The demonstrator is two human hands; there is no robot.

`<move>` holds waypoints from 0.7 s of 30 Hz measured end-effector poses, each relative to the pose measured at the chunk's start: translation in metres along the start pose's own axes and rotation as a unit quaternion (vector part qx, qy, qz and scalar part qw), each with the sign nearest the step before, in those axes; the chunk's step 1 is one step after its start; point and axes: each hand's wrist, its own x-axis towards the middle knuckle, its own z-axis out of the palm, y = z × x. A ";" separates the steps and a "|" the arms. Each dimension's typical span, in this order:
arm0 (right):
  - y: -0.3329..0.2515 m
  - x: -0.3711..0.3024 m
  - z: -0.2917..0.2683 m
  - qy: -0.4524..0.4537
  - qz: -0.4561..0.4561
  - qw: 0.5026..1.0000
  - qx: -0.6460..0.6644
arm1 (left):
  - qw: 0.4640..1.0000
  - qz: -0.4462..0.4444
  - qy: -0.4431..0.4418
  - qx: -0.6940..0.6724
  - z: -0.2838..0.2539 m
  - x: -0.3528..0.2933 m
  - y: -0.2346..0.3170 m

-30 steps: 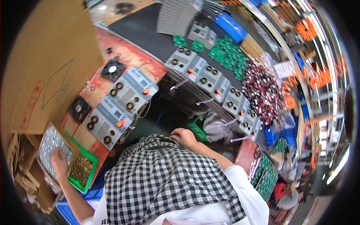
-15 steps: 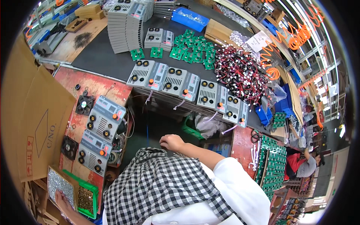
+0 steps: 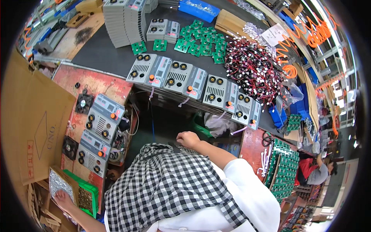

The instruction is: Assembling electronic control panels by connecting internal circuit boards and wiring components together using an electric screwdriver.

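Currently resting the left hand (image 3: 63, 199), with bent fingers, against small, shiny silver-coloured pieces (image 3: 58, 182) in a shallow cardboard box (image 3: 72, 180) at lower left, leaving it impossible to tell whether gripping any. Curling the right hand (image 3: 187, 139) loosely just beyond the black-and-white checked apron (image 3: 166, 178), hiding the palm and so not telling whether empty. Showing, right beside the box, a green tray (image 3: 95, 199) of grainy brass-coloured bits (image 3: 85, 198) and, farther up, two grey panels (image 3: 101, 120) with slotted vents, edging a worn red bench (image 3: 104, 82).

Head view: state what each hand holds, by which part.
Left hand, at the brown cardboard box of small silvery parts: cannot tell. Right hand: nothing visibly held.
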 end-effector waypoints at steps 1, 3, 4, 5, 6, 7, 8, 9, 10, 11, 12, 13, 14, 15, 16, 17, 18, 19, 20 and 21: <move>0.004 0.000 0.000 -0.010 0.024 1.000 0.005 | 0.999 -0.022 -0.029 0.018 0.033 -0.016 -0.018; 0.014 0.003 0.005 -0.016 0.050 0.999 0.001 | 0.974 -0.107 -0.200 0.029 0.088 -0.038 -0.048; 0.021 0.004 0.011 -0.018 0.067 0.998 -0.010 | 0.956 -0.137 -0.260 0.012 0.127 -0.060 -0.083; 0.028 0.005 0.014 -0.024 0.101 0.995 -0.007 | 0.967 -0.154 -0.201 -0.010 0.161 -0.085 -0.112; 0.030 0.003 0.015 -0.032 0.123 0.992 -0.006 | 0.951 -0.208 -0.230 -0.009 0.182 -0.099 -0.136; 0.032 0.002 0.015 -0.048 0.140 0.989 -0.003 | 0.927 -0.258 -0.272 -0.009 0.188 -0.108 -0.157; 0.036 -0.002 0.017 -0.053 0.163 0.985 -0.007 | 0.949 -0.275 -0.157 -0.011 0.179 -0.121 -0.185; 0.046 -0.005 0.024 -0.043 0.170 0.984 -0.020 | 0.926 -0.352 -0.129 0.049 0.183 -0.136 -0.208; 0.051 -0.007 0.029 -0.044 0.173 0.984 -0.019 | 0.893 -0.420 -0.146 0.070 0.185 -0.150 -0.230; 0.056 -0.009 0.034 -0.046 0.178 0.983 -0.017 | 0.861 -0.468 -0.155 0.128 0.177 -0.159 -0.250; 0.062 -0.009 0.040 -0.053 0.181 0.982 -0.017 | 0.829 -0.516 -0.162 0.142 0.164 -0.165 -0.266; 0.065 -0.008 0.046 -0.050 0.179 0.983 -0.011 | 0.806 -0.556 -0.132 0.155 0.148 -0.169 -0.280; 0.069 -0.005 0.048 -0.057 0.172 0.983 -0.012 | 0.782 -0.589 -0.101 0.180 0.139 -0.175 -0.290; 0.074 -0.002 0.050 -0.063 0.168 0.984 -0.011 | 0.774 -0.598 -0.073 0.194 0.134 -0.179 -0.294; 0.077 0.000 0.051 -0.066 0.166 0.984 -0.006 | 0.763 -0.608 -0.049 0.212 0.132 -0.184 -0.297; 0.067 0.005 0.042 -0.066 0.173 0.983 0.004 | 0.773 -0.584 -0.041 0.246 0.131 -0.187 -0.302; 0.061 0.007 0.042 -0.064 0.176 0.982 0.023 | 0.779 -0.559 -0.036 0.282 0.130 -0.190 -0.305; 0.057 0.009 0.039 -0.055 0.178 0.982 0.041 | 0.784 -0.533 -0.037 0.316 0.132 -0.193 -0.309; 0.047 0.010 0.042 -0.031 0.184 0.981 0.056 | 0.779 -0.538 -0.068 0.316 0.133 -0.181 -0.311; 0.040 0.006 0.050 -0.020 0.182 0.980 0.074 | 0.771 -0.544 -0.099 0.316 0.135 -0.169 -0.311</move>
